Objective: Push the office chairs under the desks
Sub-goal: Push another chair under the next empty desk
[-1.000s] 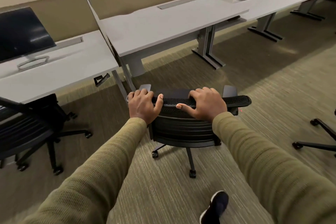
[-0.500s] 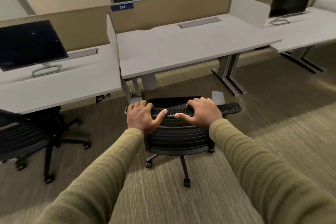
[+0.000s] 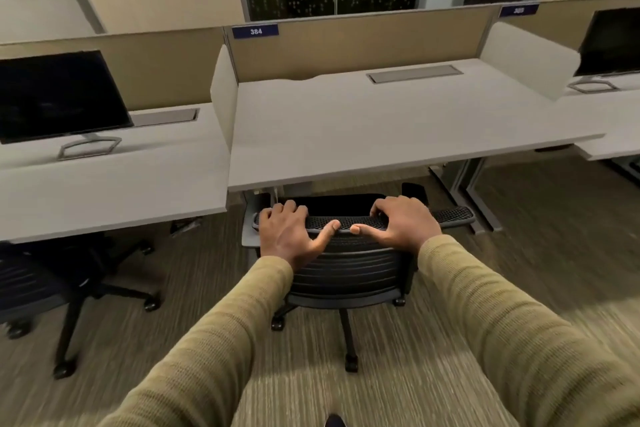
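Office: partitioned desks (image 3: 398, 128), monitors (image 3: 59, 95), numbered label (image 3: 255, 31).

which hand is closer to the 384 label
Left. The left hand grips the chair back nearly in line with the 384 label; the right hand grips it farther to the right.
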